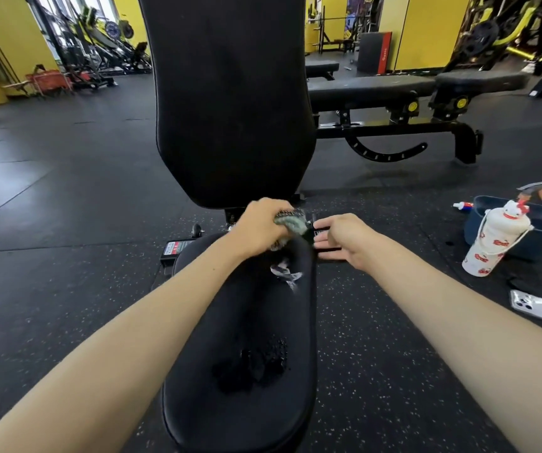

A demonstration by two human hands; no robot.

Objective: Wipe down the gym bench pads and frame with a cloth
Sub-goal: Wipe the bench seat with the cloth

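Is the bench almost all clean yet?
Nothing looks finished yet. The left hand grips the cloth at the far end of the seat pad, right hand open beside it. Wet drops sit near the pad's front; the backrest and frame seem left.

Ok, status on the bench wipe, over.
Left hand gripping cloth at far end of seat pad. Right hand open, at the frame. Wet patch on pad's near half. Nothing blocking.

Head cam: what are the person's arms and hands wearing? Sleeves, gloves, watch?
Nothing visible. The left hand and right hand are ungloved, with no rings showing. The left forearm and right forearm are uncovered right to the frame edges: no sleeves, watch, wristband or markings in view.
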